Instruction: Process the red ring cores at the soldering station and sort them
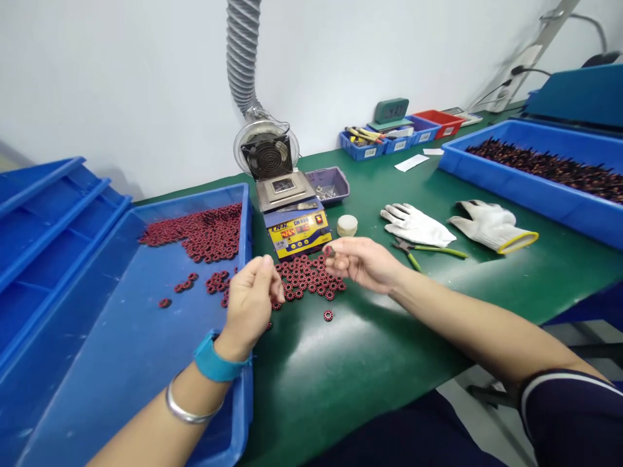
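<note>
My right hand [363,263] pinches a small red and black wound ring [329,251] between thumb and fingertips, just above the pile. My left hand [250,301] is closed near the right rim of the blue tray; whatever its fingers hold, if anything, is hidden. Between and below the hands, a flat pile of similar rings [309,277] lies on the green table. One loose ring [328,316] sits apart, nearer to me. Behind the pile stands a solder pot [299,228] with a yellow front panel and lit red digits.
On the left, a large blue tray [146,350] holds many rings. White gloves [417,224], green-handled cutters [428,249] and a round white pot [347,225] lie to the right. A blue bin [530,206] of dark coils stands far right. A grey duct [242,55] hangs above.
</note>
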A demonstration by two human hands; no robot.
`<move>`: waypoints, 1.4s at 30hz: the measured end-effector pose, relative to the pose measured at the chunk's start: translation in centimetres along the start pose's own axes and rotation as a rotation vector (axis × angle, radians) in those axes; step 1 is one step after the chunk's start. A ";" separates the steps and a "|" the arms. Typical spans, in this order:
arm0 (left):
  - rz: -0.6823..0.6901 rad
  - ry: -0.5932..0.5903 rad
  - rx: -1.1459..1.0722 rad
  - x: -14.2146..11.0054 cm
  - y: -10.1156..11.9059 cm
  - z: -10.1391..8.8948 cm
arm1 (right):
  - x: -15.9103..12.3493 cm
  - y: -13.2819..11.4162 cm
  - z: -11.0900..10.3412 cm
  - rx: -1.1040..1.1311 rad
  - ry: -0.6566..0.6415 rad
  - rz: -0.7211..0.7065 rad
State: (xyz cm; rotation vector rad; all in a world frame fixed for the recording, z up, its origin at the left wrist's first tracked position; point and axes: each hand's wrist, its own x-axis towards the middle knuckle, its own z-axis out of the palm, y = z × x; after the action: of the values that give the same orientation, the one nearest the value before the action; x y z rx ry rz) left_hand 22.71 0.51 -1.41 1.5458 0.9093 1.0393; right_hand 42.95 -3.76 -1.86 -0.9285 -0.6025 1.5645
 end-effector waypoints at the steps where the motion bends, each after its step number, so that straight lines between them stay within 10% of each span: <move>1: -0.041 -0.045 0.029 0.0 -0.2 0.2 | 0.8 -1.1 0.2 -0.051 0.039 -0.037; 12: -0.134 -0.066 -0.019 0.6 -1.2 -0.5 | 10.1 -9.8 4.7 -0.622 0.241 -0.319; 23: 0.121 0.147 0.111 0.3 -1.0 -0.6 | 6.3 -4.5 8.6 -1.014 -0.245 -0.176; 33: 0.141 0.387 -0.031 1.1 -1.3 -1.2 | 6.4 -4.9 7.8 -0.923 -0.217 -0.156; 42: 0.072 0.199 -0.120 0.7 -1.2 -1.0 | 6.6 -5.1 7.9 -0.938 -0.178 -0.173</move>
State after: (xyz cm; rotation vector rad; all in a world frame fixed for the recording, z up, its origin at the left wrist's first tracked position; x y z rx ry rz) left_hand 21.94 1.75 -2.31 1.4018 0.9142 1.2942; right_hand 39.19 4.63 5.05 -1.3671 -1.5723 1.1860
